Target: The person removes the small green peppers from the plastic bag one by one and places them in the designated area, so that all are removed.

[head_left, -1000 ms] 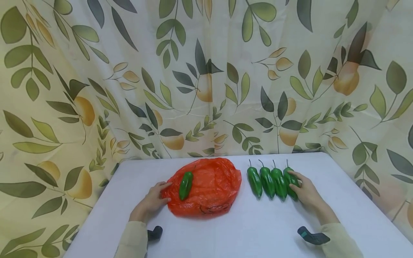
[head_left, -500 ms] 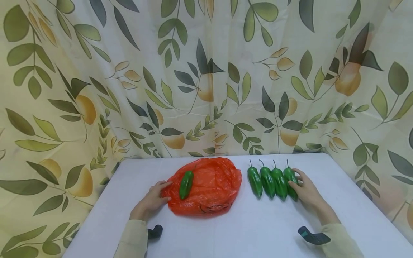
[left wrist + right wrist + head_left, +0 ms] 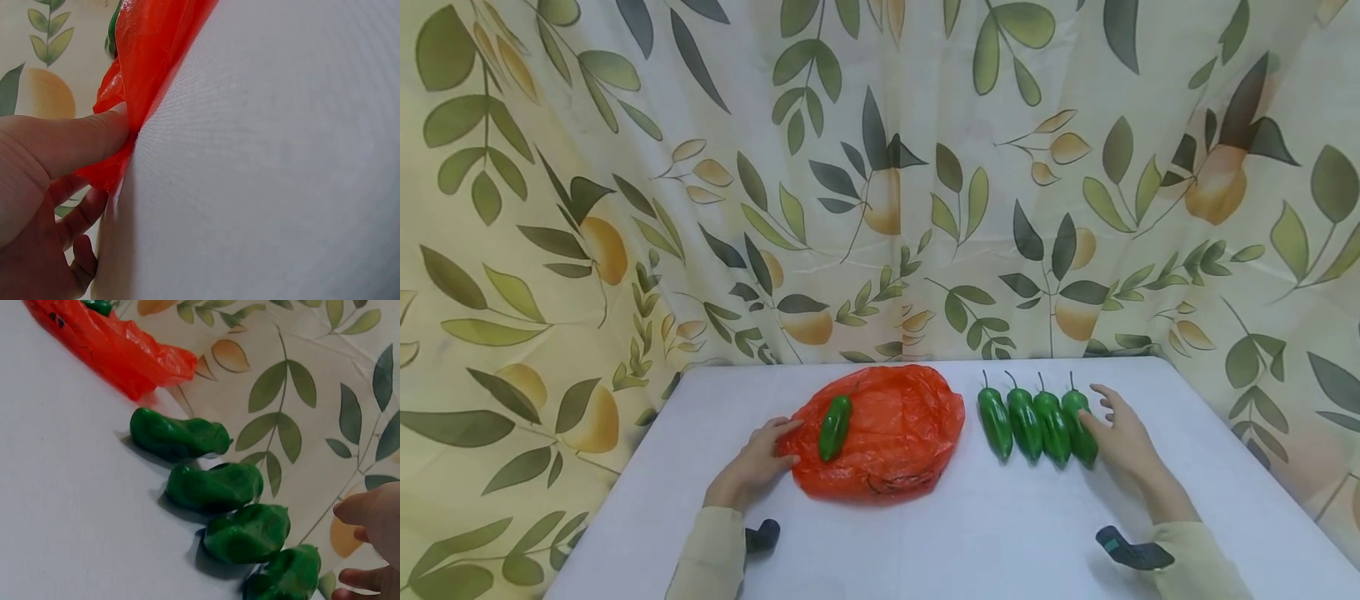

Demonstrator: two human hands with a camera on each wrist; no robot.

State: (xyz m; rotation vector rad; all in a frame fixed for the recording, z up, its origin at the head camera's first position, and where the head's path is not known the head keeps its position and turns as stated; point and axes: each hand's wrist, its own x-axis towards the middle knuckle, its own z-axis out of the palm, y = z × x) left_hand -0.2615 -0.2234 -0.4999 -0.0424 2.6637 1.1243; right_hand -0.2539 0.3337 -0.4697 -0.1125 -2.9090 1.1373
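A red plastic bag (image 3: 898,433) lies spread on the white table, with one green chili pepper (image 3: 835,427) on its left part. My left hand (image 3: 758,460) holds the bag's left edge between thumb and fingers; the left wrist view shows the thumb (image 3: 106,134) pressed against the red plastic. Right of the bag, several green chili peppers lie side by side, stems pointing away. My right hand (image 3: 1122,437) is just beside the rightmost pepper (image 3: 1078,427), fingers apart and holding nothing. In the right wrist view its fingertips stand clear of that pepper (image 3: 289,575).
Behind the white table (image 3: 955,533) hangs a leaf-and-fruit patterned curtain (image 3: 880,275), which also runs along both sides. A dark device sits at the left wrist (image 3: 763,537) and another at the right wrist (image 3: 1133,551).
My right hand has let go of the rightmost pepper and drawn slightly right, its fingers spreading. The left hand, the bag and the peppers stay in place; the head view shifts slightly.
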